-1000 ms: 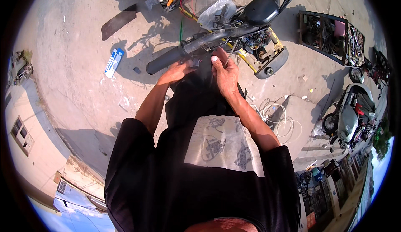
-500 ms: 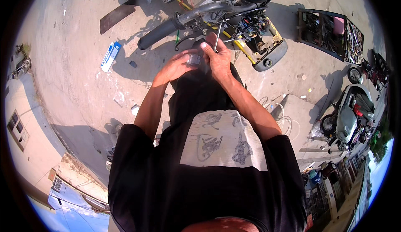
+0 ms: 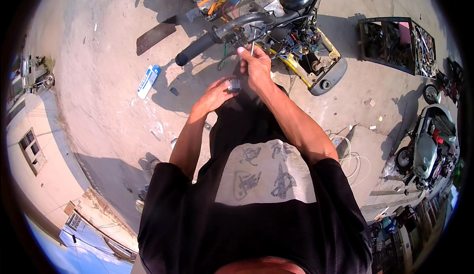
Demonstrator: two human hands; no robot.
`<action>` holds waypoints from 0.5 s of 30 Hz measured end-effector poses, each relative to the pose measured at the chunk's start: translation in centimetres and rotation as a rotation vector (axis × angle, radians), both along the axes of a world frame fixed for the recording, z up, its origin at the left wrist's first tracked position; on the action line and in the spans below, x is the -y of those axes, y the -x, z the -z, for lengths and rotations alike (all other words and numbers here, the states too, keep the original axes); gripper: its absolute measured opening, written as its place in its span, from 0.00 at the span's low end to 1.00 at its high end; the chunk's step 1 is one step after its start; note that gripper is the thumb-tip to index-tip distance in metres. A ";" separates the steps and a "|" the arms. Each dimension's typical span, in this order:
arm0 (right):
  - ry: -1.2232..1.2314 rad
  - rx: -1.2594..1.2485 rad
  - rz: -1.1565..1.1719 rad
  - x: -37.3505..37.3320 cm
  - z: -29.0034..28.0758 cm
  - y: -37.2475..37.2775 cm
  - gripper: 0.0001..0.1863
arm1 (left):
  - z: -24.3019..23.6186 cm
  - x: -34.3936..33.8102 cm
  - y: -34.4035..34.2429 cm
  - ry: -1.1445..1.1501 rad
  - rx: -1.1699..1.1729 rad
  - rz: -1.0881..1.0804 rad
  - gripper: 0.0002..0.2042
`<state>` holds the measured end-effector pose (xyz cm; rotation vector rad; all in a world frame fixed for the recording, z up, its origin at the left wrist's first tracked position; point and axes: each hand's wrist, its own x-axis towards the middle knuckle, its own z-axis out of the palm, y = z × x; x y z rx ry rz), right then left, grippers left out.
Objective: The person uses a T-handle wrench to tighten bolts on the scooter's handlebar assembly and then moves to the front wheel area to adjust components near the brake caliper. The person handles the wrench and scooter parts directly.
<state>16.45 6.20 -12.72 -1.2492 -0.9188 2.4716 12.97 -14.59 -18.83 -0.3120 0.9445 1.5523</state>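
Observation:
My left hand is closed on a small, boxy, clear-and-dark part, held by the fingertips over my lap. Farther forward and to its right, my right hand pinches a thin silver rod that points away from me. Which kind of tool the rod is, I cannot make out. Just beyond this hand is a handlebar with a black grip. Tangled wires lie exposed beside a yellow frame.
A blue-and-white box lies on the concrete at left, near a dark flat board. A bin of orange-handled tools stands ahead. At right are a crate of metal parts, a coiled pale cable and a parked scooter.
My hands have moved apart, the right one forward toward the handlebar with the rod. The whole view has shifted, with the ground and vehicle appearing lower and farther right.

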 end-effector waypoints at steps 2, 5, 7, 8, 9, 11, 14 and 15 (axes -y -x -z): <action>0.016 -0.039 -0.003 -0.1 -0.3 0.3 0.14 | 0.8 0.2 1.0 0.036 -0.017 -0.014 0.22; -0.012 -0.078 -0.059 -0.4 -3.1 -0.5 0.10 | 1.5 0.4 3.3 0.080 -0.061 0.026 0.21; -0.034 -0.090 -0.068 -0.2 -4.8 -1.1 0.09 | 1.2 0.0 5.4 0.122 -0.107 0.092 0.21; -0.040 -0.062 -0.073 -0.2 -5.5 -1.5 0.08 | 0.0 -1.1 6.5 0.140 -0.092 0.105 0.22; -0.037 -0.047 -0.078 -0.2 -6.0 -1.9 0.07 | -1.1 -1.7 7.7 0.129 -0.116 0.125 0.22; -0.028 -0.014 -0.089 -0.3 -7.0 -2.8 0.09 | -3.0 -2.5 10.0 0.108 -0.161 0.165 0.22; -0.044 0.053 -0.098 -0.8 -9.2 -3.2 0.12 | -4.7 -4.1 13.8 0.047 -0.180 0.185 0.21; -0.034 0.065 -0.099 -0.8 -9.9 -3.1 0.12 | -4.9 -4.4 15.0 0.040 -0.211 0.183 0.21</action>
